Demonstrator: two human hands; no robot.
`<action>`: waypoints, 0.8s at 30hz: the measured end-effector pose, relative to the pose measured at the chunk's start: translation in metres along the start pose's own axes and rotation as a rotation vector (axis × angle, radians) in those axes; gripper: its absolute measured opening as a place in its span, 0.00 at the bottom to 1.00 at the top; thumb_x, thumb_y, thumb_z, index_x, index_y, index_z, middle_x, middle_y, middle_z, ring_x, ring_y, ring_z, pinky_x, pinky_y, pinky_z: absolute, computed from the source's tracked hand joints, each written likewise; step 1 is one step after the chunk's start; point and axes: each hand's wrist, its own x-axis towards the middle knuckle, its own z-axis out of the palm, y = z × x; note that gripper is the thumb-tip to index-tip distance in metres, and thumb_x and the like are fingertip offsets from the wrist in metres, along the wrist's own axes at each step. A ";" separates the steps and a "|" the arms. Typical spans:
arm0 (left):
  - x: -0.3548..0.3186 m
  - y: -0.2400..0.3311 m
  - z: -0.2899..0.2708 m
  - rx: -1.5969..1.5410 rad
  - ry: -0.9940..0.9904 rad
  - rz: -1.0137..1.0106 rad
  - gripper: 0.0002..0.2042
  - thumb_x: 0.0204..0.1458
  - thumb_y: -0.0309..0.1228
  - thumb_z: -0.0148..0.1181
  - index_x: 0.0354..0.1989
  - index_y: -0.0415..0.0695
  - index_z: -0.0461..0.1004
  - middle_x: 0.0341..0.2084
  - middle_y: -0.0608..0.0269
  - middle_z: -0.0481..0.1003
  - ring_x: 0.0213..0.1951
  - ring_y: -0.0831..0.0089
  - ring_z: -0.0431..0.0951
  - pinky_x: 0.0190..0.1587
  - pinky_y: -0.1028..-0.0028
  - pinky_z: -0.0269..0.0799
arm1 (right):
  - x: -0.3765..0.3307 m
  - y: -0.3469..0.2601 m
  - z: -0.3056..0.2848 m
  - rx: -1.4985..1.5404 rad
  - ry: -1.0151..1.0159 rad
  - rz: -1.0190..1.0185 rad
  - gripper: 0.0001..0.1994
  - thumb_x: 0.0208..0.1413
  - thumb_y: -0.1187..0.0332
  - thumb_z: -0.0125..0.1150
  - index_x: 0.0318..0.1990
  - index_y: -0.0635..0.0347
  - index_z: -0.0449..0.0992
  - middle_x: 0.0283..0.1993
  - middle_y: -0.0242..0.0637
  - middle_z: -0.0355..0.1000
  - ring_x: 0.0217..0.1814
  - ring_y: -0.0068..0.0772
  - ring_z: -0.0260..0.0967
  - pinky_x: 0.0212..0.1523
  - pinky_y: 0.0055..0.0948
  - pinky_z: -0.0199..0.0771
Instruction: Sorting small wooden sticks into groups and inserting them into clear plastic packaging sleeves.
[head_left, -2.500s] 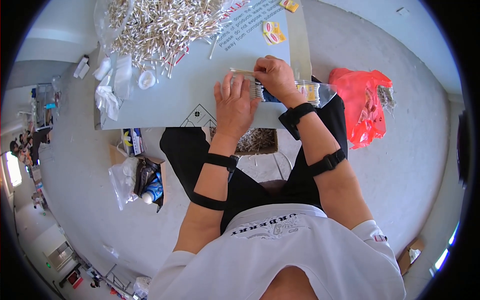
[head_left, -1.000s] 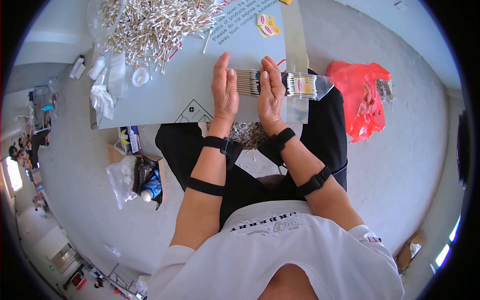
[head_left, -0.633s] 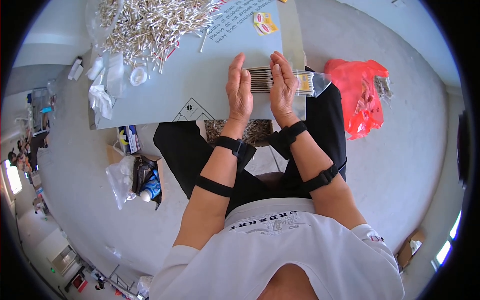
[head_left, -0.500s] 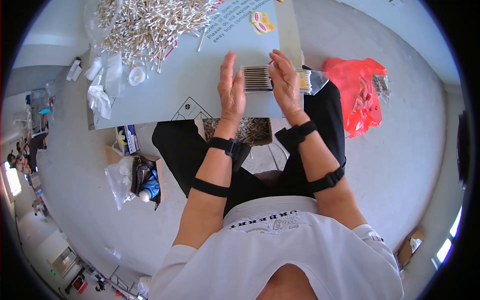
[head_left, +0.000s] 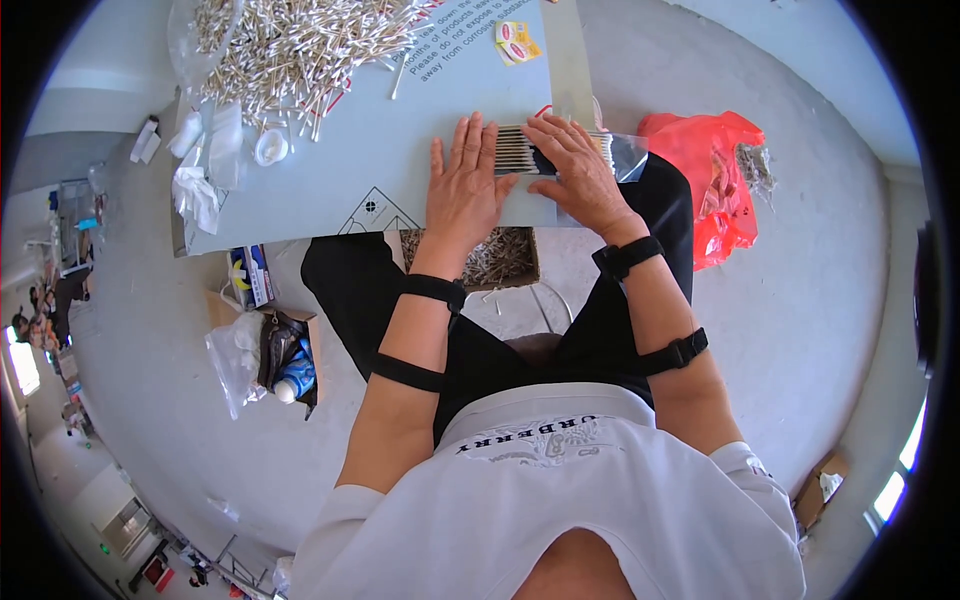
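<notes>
Near the right end of the counter (head_left: 310,208), a flat row of swabs (head_left: 514,148) sits between the 2 hands, shafts running left-right. Left hand (head_left: 465,178): palm down at the row's left end, fingers straight, no grip visible. Right hand (head_left: 582,172): spread flat over the right part, partly hiding a dark strip (head_left: 543,162); no finger curl visible. Clear sleeve (head_left: 630,158) sticks out past it, beyond the counter edge.

Risks, my read: uneven pressure from the left palm could buckle the row or make swabs ride over each other. Overhanging sleeve could tilt or slide if the right hand lifts, as nothing else seems to hold it. Film could also crease.

Counts: 1 row (partly covered, can't total the swabs), 1 sleeve, at least 2 yellow labels (head_left: 518,43) overlapping, 1 white round dish (head_left: 271,148), 1 swab heap (head_left: 300,60) (uncountable), 1 red bag (head_left: 708,190), 1 swab box (head_left: 538,264) below the counter, 4 black straps (head_left: 408,372) on the forearms.
</notes>
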 end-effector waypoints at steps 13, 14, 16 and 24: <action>-0.004 -0.002 -0.010 -0.019 -0.061 0.069 0.36 0.56 0.48 0.52 0.70 0.47 0.48 0.71 0.60 0.44 0.72 0.64 0.44 0.70 0.51 0.36 | -0.001 -0.010 -0.005 0.061 0.185 -0.011 0.14 0.34 0.76 0.70 0.33 0.58 0.77 0.59 0.38 0.66 0.68 0.45 0.57 0.62 0.40 0.65; -0.005 -0.003 -0.008 -0.020 -0.063 0.068 0.36 0.56 0.48 0.52 0.70 0.47 0.48 0.71 0.60 0.44 0.72 0.64 0.44 0.70 0.51 0.36 | -0.001 -0.010 -0.002 0.062 0.184 -0.010 0.14 0.34 0.76 0.70 0.33 0.58 0.77 0.59 0.38 0.66 0.68 0.45 0.57 0.62 0.40 0.65; -0.004 -0.003 -0.007 -0.010 -0.073 0.064 0.35 0.57 0.48 0.50 0.70 0.47 0.48 0.71 0.60 0.44 0.72 0.64 0.43 0.70 0.51 0.35 | -0.001 -0.009 0.002 0.035 0.185 -0.024 0.12 0.35 0.77 0.69 0.31 0.59 0.76 0.58 0.39 0.66 0.67 0.45 0.57 0.61 0.41 0.65; -0.005 -0.003 -0.006 0.000 -0.063 0.062 0.35 0.57 0.48 0.50 0.70 0.47 0.49 0.71 0.59 0.46 0.72 0.65 0.44 0.70 0.52 0.34 | -0.001 -0.013 0.007 -0.037 0.183 -0.119 0.05 0.40 0.77 0.63 0.25 0.63 0.72 0.57 0.40 0.68 0.67 0.45 0.57 0.62 0.42 0.63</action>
